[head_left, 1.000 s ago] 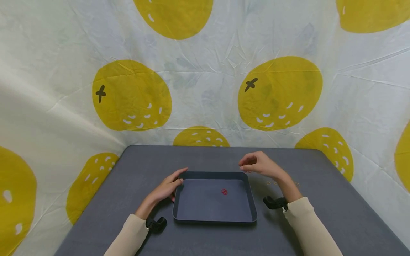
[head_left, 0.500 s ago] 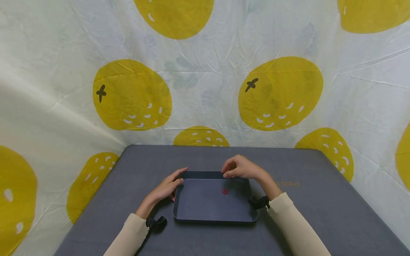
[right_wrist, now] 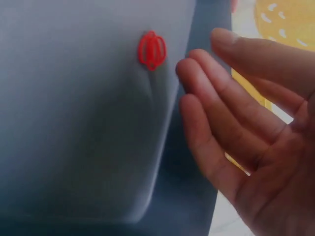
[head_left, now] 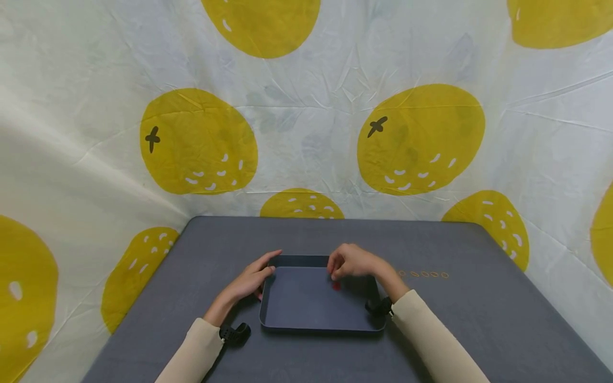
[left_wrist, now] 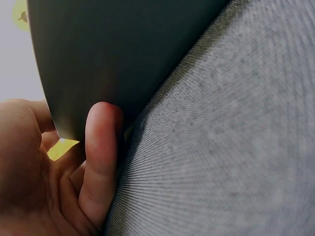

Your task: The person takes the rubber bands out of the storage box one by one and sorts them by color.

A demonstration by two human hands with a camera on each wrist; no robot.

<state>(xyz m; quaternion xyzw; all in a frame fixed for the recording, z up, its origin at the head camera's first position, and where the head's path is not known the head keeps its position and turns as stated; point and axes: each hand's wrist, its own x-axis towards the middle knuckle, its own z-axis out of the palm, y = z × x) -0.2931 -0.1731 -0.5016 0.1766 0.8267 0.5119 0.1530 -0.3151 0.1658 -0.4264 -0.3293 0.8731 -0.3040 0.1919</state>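
Observation:
My left hand [head_left: 247,277] grips the left wall of a dark grey baking tray [head_left: 311,327], thumb at the rim. In the left wrist view, a finger [left_wrist: 101,147] lies against the tray's outer wall [left_wrist: 128,49]. My right hand [head_left: 351,260] hovers over the far right part of the tray, close above small red rings [head_left: 337,286] that look like rubber bands. In the right wrist view, the red rings [right_wrist: 152,50] overlap in one bunch. The right hand [right_wrist: 256,142] has loosely bent fingers beside them, and nothing shows between the fingertips.
Several thin yellow rings [head_left: 424,274] lie in a row on the grey tabletop [head_left: 479,319], right of the tray and partly behind the right forearm. A white curtain with yellow fruit prints [head_left: 306,143] hangs behind the table.
My right hand has moved left and down from beyond the tray's far right corner to above the red rings. The left hand keeps its hold on the tray.

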